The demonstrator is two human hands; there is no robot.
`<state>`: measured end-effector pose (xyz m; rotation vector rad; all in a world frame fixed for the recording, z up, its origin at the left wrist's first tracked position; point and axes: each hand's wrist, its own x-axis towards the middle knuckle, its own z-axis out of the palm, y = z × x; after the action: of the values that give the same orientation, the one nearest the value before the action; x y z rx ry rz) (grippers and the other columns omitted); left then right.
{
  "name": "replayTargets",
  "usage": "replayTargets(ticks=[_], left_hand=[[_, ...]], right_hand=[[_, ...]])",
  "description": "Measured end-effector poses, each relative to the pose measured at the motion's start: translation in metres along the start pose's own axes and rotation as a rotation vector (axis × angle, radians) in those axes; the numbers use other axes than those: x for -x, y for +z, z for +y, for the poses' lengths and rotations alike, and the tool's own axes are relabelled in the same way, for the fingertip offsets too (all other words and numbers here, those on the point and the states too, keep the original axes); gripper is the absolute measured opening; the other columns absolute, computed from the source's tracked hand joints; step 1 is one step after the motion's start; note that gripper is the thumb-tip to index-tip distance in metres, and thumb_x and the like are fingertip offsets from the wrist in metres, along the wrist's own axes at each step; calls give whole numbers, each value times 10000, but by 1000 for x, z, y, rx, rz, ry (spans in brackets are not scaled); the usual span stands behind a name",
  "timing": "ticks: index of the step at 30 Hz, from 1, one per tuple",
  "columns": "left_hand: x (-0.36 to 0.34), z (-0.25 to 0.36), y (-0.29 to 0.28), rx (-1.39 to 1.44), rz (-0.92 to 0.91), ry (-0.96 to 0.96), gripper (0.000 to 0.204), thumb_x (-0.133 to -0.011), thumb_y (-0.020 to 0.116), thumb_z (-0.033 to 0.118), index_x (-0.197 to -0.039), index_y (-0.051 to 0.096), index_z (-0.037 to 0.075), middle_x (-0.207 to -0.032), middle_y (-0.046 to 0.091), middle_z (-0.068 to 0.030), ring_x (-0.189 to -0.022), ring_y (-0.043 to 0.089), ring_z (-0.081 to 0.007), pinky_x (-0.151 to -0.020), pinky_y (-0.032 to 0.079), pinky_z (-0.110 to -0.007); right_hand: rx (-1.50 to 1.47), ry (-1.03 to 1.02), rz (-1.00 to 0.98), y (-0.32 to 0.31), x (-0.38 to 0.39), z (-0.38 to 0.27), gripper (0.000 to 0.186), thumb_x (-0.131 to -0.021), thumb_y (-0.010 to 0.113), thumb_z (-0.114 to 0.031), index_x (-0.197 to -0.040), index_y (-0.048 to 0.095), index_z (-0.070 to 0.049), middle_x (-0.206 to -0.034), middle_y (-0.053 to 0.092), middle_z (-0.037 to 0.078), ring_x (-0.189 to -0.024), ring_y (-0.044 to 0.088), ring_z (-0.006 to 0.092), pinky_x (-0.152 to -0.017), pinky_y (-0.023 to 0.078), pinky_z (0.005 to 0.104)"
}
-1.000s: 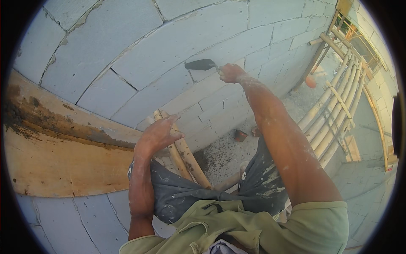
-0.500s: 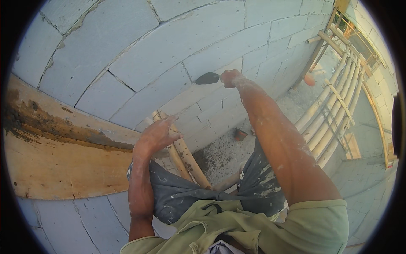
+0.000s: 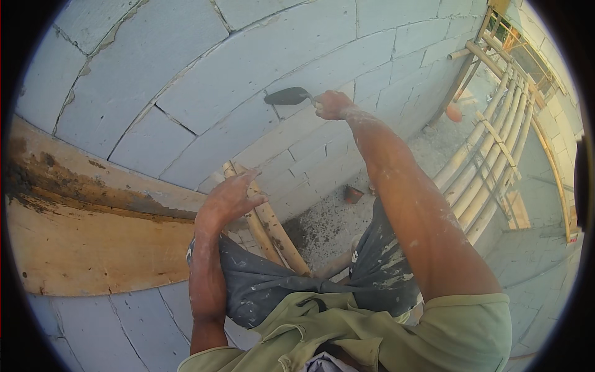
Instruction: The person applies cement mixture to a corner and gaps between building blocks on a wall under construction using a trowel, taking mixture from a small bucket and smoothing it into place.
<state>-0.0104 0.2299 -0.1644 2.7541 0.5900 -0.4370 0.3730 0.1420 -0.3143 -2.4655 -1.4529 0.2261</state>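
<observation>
A wall of pale grey-blue blocks (image 3: pixel 297 53) curves across the upper view, its joints showing as thin dark or rough lines; the black fisheye rim cuts it off at the left. At the right, a run of bamboo poles (image 3: pixel 489 170) stretches away, its near end hidden behind the right forearm. A wooden board (image 3: pixel 99 248), stained dark along its upper side, lies at the left, partly covered by the left arm. Below, the person's olive shirt (image 3: pixel 347 328) is cut by the lower edge, and dark trousers (image 3: pixel 266 279) carry pale splashes. Between the knees and the wall, two lighter poles (image 3: pixel 273 229) slant upward, their upper part passing behind the left hand (image 3: pixel 229 197). That hand's fingers are loosely spread and curved, with nothing seen in them; whether they touch the poles cannot be told. The right hand (image 3: pixel 333 105) is closed around the handle of a trowel (image 3: pixel 288 95), the grip mostly hidden in the fist. Its dark blade points left before the wall, near a block joint; contact is unclear. A small reddish container (image 3: pixel 353 195) sits on the speckled ground (image 3: pixel 319 226). A tiny red-and-white patch (image 3: pixel 574 237) at far right is too small to read.
</observation>
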Motion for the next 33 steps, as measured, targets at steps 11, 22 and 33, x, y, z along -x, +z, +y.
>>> replayTargets(ticks=[11, 22, 33], left_hand=[[-1, -1, -3, 9, -22, -34, 693, -909, 744, 391, -1485, 529, 70, -1381, 636, -220, -1300, 578, -384, -1097, 464, -460], [-5, -9, 4, 6, -6, -14, 700, -902, 749, 396, -1465, 540, 37, -1378, 636, -224, -1300, 581, -380, -1095, 467, -461], [-6, -11, 3, 25, 47, 26, 721, -868, 784, 474, -1455, 568, 115, -1254, 692, -238, -1228, 627, -391, -1029, 497, -474]], right_hand=[[-10, -41, 40, 14, -3, 11, 303, -827, 671, -331, -1003, 728, -90, -1055, 736, 216, -1038, 699, 403, -914, 559, 508], [23, 50, -52, 30, -4, 12, 304, -846, 661, -291, -1029, 723, -55, -1095, 742, 209, -1077, 704, 377, -932, 560, 483], [-28, 15, 52, 15, -3, 8, 291, -845, 621, -291, -1002, 726, -69, -1064, 736, 226, -1034, 701, 404, -918, 557, 501]])
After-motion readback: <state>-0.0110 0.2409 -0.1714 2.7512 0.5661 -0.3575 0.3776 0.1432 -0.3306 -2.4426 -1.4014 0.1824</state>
